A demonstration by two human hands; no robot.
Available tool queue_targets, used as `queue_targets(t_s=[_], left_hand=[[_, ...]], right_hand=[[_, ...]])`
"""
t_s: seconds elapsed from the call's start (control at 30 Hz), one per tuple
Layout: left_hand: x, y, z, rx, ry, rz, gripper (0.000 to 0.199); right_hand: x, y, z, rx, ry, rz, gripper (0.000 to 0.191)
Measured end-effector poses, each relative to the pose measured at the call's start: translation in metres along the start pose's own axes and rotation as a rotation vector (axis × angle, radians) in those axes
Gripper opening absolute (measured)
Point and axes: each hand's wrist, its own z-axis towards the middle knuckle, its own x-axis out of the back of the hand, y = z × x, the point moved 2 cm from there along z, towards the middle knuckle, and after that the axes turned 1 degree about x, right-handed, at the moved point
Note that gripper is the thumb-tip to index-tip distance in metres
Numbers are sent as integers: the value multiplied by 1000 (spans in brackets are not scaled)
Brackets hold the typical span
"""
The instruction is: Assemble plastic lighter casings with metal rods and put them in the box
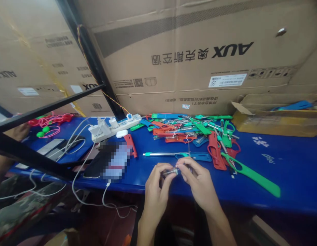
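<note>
Just over the table's front edge, my left hand is closed on a small, partly see-through dark piece with a metallic end. My right hand pinches the same piece at its right end; the fingers hide most of it, so its exact kind is unclear. Behind the hands lies a lighter wand with a silver tube and a blue handle. To the right are red plastic handle shells and a long green handle part. A heap of red, green and blue lighter parts spreads farther back.
A phone on a charging cable and a red part lie left of my hands. Beyond stands a white power strip. A black metal frame crosses the left side. An open carton sits back right. Another person's arm shows far left.
</note>
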Motion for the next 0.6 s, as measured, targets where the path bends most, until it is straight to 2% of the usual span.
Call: queue_targets(t_s=[0.23, 0.6], left_hand=[[2, 4, 4, -89, -6, -21, 8], [5, 5, 2, -177, 9, 5, 15]], right_hand=[[0, -1, -1, 18, -79, -11, 22], [-1, -7, -3, 52, -153, -47, 20]])
